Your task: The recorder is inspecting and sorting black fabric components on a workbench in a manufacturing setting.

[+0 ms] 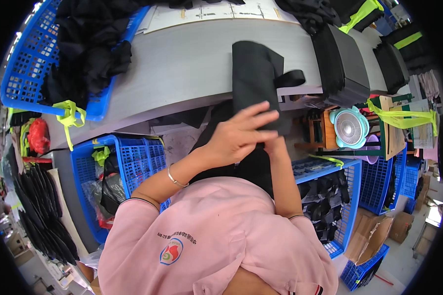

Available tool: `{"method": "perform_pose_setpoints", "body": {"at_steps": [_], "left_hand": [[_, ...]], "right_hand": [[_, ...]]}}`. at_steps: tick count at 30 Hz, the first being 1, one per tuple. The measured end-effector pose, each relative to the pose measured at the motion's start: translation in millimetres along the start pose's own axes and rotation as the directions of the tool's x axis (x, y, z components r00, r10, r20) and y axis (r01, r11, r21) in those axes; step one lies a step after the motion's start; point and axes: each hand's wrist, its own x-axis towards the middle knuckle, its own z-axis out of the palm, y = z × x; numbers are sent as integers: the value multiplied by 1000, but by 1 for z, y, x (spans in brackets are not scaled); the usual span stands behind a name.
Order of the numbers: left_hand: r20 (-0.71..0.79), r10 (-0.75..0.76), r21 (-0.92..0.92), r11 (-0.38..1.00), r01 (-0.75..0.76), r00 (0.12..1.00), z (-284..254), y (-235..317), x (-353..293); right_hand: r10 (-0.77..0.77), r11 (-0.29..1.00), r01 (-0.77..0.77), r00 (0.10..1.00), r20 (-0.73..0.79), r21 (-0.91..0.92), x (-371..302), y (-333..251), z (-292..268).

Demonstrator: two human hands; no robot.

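A flat black fabric piece [253, 73] reaches from my lap over the front edge of the grey table. From its right side sticks out a short black strap loop [291, 78]. My left hand [238, 135] is open, its fingers spread across the lower part of the piece. Just to the right, my right hand [275, 145] is at the lower end of the piece. The left hand covers most of its fingers, so their grip does not show.
On the grey table [182, 59] stand a blue basket [24, 73] of black cloth at left and a stack of black panels [339, 64] at right. Blue crates [145, 162] flank my lap. A turquoise fan [349, 128] sits on a wooden stool [328, 130] at right.
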Motion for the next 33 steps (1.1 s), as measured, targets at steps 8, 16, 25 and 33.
{"method": "perform_pose_setpoints", "body": {"at_steps": [8, 16, 25, 33], "left_hand": [[-271, -369, -78, 929, 362, 889, 14, 16, -10], [-470, -318, 8, 931, 364, 823, 35, 22, -2], [-449, -410, -240, 911, 335, 794, 47, 27, -8], [-441, -402, -269, 912, 309, 803, 49, 24, -14]], "right_hand": [[93, 922, -20, 980, -173, 387, 4, -39, 11], [126, 846, 21, 963, -238, 532, -9, -37, 31], [132, 766, -57, 989, -69, 640, -7, -29, 37], [146, 854, 3, 959, -245, 521, -2, -24, 40]]}}
